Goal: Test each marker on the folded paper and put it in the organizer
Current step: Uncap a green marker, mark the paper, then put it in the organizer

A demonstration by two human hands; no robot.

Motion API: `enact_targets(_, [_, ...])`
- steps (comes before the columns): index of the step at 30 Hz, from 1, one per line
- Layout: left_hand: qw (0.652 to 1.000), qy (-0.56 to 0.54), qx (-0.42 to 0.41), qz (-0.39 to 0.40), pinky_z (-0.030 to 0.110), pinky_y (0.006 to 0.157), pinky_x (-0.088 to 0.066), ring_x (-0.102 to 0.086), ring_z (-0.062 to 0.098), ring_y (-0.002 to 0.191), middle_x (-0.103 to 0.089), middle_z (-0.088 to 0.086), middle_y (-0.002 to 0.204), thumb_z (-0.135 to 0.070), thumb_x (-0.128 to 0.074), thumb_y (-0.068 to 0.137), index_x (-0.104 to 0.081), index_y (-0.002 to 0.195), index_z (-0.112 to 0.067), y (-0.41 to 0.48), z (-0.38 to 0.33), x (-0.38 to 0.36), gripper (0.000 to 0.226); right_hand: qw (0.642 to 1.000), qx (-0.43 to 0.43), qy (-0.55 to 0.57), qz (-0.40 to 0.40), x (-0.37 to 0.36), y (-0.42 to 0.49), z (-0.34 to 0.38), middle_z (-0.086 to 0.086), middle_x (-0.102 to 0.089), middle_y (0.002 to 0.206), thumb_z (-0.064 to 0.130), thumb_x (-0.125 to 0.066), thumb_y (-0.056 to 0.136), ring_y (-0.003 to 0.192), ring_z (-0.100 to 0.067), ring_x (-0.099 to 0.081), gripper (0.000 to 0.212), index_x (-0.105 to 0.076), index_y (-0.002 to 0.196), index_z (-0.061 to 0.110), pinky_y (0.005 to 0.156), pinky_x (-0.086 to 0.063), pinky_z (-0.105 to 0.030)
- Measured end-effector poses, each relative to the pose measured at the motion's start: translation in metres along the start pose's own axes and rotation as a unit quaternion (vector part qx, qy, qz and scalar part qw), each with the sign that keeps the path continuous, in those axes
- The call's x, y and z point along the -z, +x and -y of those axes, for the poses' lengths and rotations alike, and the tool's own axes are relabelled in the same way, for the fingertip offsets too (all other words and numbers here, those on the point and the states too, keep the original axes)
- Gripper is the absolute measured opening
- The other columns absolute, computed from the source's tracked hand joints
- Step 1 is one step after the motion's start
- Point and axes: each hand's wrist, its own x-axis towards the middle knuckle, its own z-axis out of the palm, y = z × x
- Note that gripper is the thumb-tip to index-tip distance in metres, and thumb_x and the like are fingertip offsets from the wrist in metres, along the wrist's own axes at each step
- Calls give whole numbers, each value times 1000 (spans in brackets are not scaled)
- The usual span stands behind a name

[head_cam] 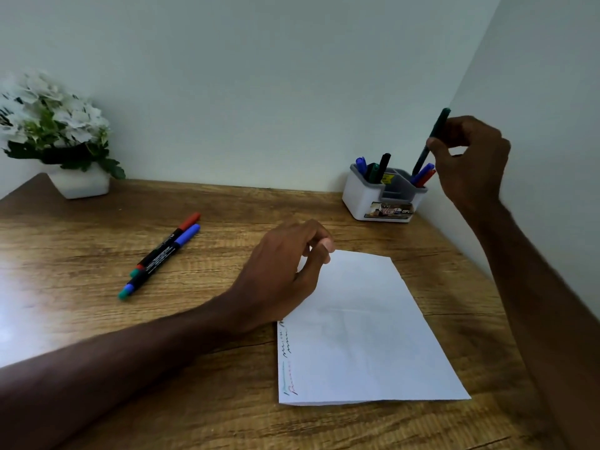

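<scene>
My right hand [470, 160] pinches a dark green marker [436, 131], tilted, its lower end just above the right compartment of the white and grey organizer [363, 203]. Several markers stand in the organizer. My left hand [285, 274] rests on the top left corner of the folded white paper [363, 332], fingers loosely curled, holding nothing. Short coloured scribbles run along the paper's left edge. A red-capped marker [165, 243] and a blue-capped marker [159, 261] lie side by side on the wooden desk [211, 209], left of my left hand.
A white pot of white flowers [55, 134] stands at the back left corner. Walls close the desk at the back and on the right, right behind the organizer.
</scene>
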Motion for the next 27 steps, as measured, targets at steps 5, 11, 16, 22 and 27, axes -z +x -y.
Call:
enact_targets(5, [1000,-4,-1,-1,27,79,-48,-61,6,85,-67,-18,85,-27,-48,104,-64,94,-25,0,2,-2,19,999,-7,-14,30,-12,-7,-17,-1,-77,106,21,-74,90,92,-9,-70,26,-73,114,13,78,-59,-31])
enact_targets(11, [1000,-6,1,2,21,79,-46,-61,5,85,-67,-18,86,-28,-46,104,-64,95,-26,0,3,-2,20,999,-13,-3,48,-16,-11,-23,-4,-77,106,18,-75,89,90,-7,-68,26,-73,114,9,76,-56,-26])
enact_targets(16, [1000,-6,1,7,16,78,-44,-60,5,85,-68,-17,85,-27,-46,104,-63,95,-25,0,3,-2,19,1000,3,16,2,-15,-6,-16,1,-74,105,21,-75,90,92,-6,-67,27,-71,115,10,80,-56,-25])
enact_targets(22, [1000,-3,6,13,18,78,-45,-60,4,87,-66,-18,87,-30,-44,103,-61,94,-30,0,2,-2,19,1000,6,-11,-6,-21,-1,-25,-4,-76,110,20,-74,91,98,-12,-70,28,-70,116,9,88,-56,-29])
enact_targets(27, [1000,-4,8,9,33,79,-50,-60,5,87,-66,-20,87,-32,-44,103,-56,93,-35,0,3,-2,17,999,-13,-28,32,-30,-4,-39,-8,-75,113,14,-77,88,102,-18,-72,30,-71,117,6,88,-50,-21])
